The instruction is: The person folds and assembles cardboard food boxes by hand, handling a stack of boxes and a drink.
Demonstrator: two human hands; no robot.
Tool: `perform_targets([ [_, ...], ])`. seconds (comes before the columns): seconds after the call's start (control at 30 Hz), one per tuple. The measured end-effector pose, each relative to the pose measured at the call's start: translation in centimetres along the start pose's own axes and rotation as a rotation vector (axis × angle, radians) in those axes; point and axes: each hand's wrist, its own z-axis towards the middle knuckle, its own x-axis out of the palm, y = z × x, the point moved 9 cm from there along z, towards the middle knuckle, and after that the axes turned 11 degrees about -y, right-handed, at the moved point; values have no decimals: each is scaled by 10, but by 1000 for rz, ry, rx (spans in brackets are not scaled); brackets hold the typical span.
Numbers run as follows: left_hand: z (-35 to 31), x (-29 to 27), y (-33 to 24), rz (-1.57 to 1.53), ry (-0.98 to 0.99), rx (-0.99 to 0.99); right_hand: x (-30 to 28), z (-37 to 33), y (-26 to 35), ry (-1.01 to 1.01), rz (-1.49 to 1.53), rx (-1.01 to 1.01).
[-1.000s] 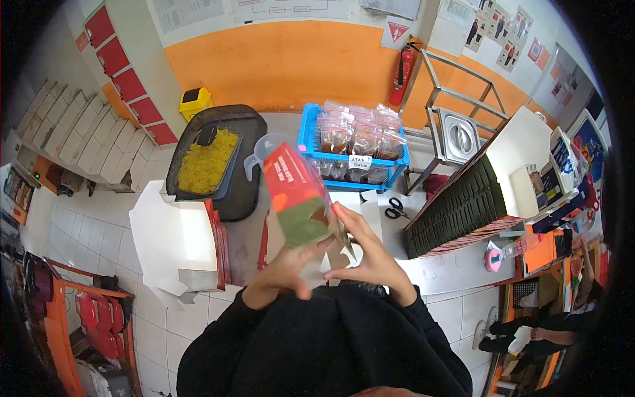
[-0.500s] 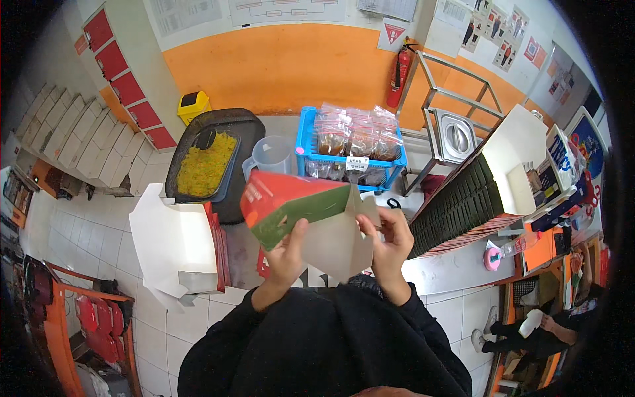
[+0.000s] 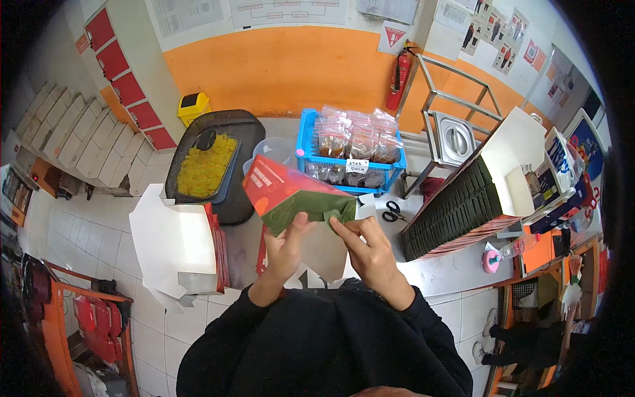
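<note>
Held above the table's near edge is a partly folded cardboard food box [image 3: 288, 188], red with a green side and a plain pale inside. My left hand [image 3: 286, 251] grips its near left side, the thumb pressed on the green panel. With my right hand [image 3: 372, 253] I pinch a small green flap at the box's near right corner, thumb and forefinger pressing on it. To the left stand opened boxes with white insides [image 3: 178, 241], nested together. On the right is a tall leaning stack of dark green nested boxes [image 3: 456, 212].
Behind the box are a blue basket [image 3: 307, 142] of filled plastic bags, a clear jug [image 3: 274, 151] and a black tray [image 3: 178, 152] with a yellow food container [image 3: 208, 165]. Black-handled scissors [image 3: 391, 212] lie beside the stack. A co-worker [image 3: 529, 341] stands at the far right.
My right hand has moved left and down, bringing the box's corner flap against the green side. The box has tilted, and the scissors show more fully. The co-worker has shifted.
</note>
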Motion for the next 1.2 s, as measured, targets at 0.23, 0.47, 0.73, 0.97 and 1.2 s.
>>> perform_targets([
  [0.23,-11,8,16,-29,-33,-57,-4,4,-12,-289,102,157],
  [0.47,-20,34,-4,774,251,792,0,13,1,-88,308,205],
  [0.73,-12,21,27,951,160,856,-30,34,-2,-199,94,289],
  [0.97,-4,-5,28,530,38,378,-2,24,-1,-134,-106,66],
  [1.2,-2,-11,24,479,71,229,26,13,-23,-46,235,407],
])
